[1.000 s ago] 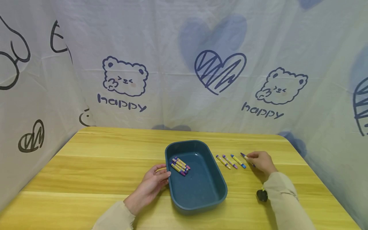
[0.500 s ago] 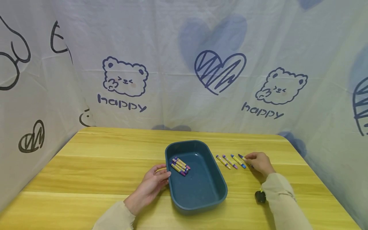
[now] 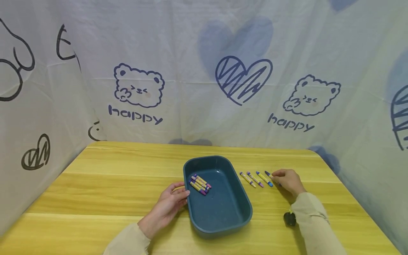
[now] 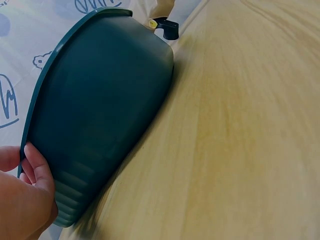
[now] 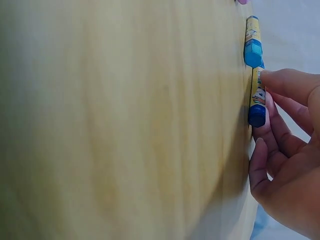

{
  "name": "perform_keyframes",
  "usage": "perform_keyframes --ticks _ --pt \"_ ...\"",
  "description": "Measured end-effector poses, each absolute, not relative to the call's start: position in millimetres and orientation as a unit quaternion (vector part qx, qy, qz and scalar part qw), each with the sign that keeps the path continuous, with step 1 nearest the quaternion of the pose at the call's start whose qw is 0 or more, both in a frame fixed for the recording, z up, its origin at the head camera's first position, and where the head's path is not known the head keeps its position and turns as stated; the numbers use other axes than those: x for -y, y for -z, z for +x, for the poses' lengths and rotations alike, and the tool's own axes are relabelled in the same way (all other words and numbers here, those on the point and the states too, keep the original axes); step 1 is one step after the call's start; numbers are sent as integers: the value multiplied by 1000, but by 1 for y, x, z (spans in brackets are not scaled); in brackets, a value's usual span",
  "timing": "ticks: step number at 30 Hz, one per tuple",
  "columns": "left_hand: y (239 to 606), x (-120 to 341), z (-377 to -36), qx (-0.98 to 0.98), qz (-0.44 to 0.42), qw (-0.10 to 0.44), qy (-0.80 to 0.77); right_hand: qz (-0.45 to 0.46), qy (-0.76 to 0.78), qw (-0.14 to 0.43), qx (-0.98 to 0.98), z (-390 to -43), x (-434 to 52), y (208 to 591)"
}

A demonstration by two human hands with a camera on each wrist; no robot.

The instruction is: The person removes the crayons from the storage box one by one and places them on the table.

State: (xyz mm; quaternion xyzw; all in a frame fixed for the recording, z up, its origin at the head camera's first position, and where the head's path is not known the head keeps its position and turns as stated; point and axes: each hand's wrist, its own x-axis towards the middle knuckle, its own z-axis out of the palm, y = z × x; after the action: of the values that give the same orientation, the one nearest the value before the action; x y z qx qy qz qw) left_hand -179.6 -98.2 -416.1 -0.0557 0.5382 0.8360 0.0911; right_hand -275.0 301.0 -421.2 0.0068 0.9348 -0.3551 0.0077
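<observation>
- We see the right hand (image 3: pixel 288 181) on the wooden table (image 3: pixel 111 184), right of the tray, thumb and curled fingers (image 5: pixel 285 87) pinching a dark-blue-tipped wax crayon with a yellow printed wrapper (image 3: pixel 268 174).
- That crayon: short stick, yellow paper label with small print, rounded dark blue end showing in the right wrist view (image 5: pixel 257 100); it lies flat on the table, rightmost of a row of four.
- Just beside it, a light-blue-tipped crayon in a yellow wrapper (image 3: pixel 264 179); in the wrist view its blue end (image 5: pixel 253 47) sits nearly end to end with the held one; we cannot tell if they touch.
- Further left in the row, a purple-tipped crayon (image 3: pixel 255 179) and another yellow-wrapped crayon (image 3: pixel 247 179), all slanted alike, apart from each other.
- The left hand (image 3: pixel 167 205) rests against the left rim of the dark teal rounded plastic tray (image 3: pixel 223 212); the fingers (image 4: pixel 37 165) lie loosely bent on the outer wall, thumb near the rim edge.
- Inside the tray, near its left wall, a bunch of crayons with yellow and purple wrappers (image 3: pixel 199 184), lying side by side and touching.
- Small black object (image 3: pixel 290 219) on the table by the right sleeve; we cannot tell what it is.
- White cloth backdrop with bear and heart drawings (image 3: pixel 140 88) behind the table.
</observation>
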Motion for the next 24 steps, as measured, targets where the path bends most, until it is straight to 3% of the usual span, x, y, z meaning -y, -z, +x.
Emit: perform_keyframes --ticks 13,24 --pt "418 99 -180 -537 -56 92 -837 2 378 16 -925 -280 -305 406" --pt "417 98 -180 -537 -55 90 -837 -24 406 9 -913 -284 -275 358"
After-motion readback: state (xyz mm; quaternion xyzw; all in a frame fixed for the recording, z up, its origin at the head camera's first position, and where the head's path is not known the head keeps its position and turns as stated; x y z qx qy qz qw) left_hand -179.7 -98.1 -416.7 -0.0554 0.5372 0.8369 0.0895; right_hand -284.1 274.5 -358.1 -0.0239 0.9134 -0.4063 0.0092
